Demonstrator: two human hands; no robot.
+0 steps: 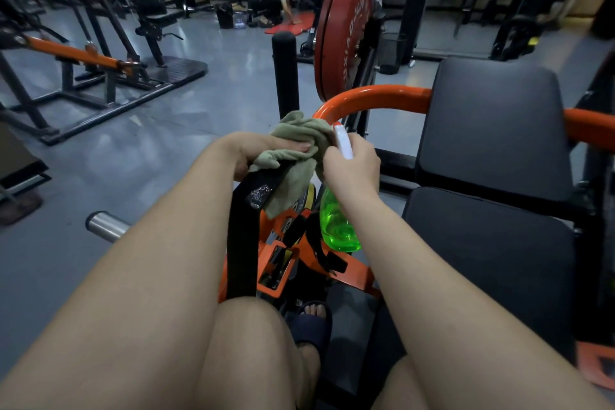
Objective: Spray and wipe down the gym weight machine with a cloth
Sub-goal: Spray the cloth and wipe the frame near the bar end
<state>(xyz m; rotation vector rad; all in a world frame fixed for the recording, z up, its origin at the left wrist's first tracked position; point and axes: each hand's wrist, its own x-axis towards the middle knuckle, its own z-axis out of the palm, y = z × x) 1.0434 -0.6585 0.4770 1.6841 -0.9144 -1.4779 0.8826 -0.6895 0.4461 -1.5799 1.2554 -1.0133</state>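
Cloth [296, 133] gripped by left hand [263, 150] against black machine bar [243, 243]; right hand [352, 170] grips green spray bottle [337, 226].

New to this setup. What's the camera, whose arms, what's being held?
One wide-angle camera worn on a person's head, looking forward and down; no robot. The bare arms are theirs. The left hand holds an olive cloth against a black bar of an orange-framed weight machine. The right hand grips a spray bottle, white head up, green body hanging down. Black seat pads sit to the right, a red weight plate behind.
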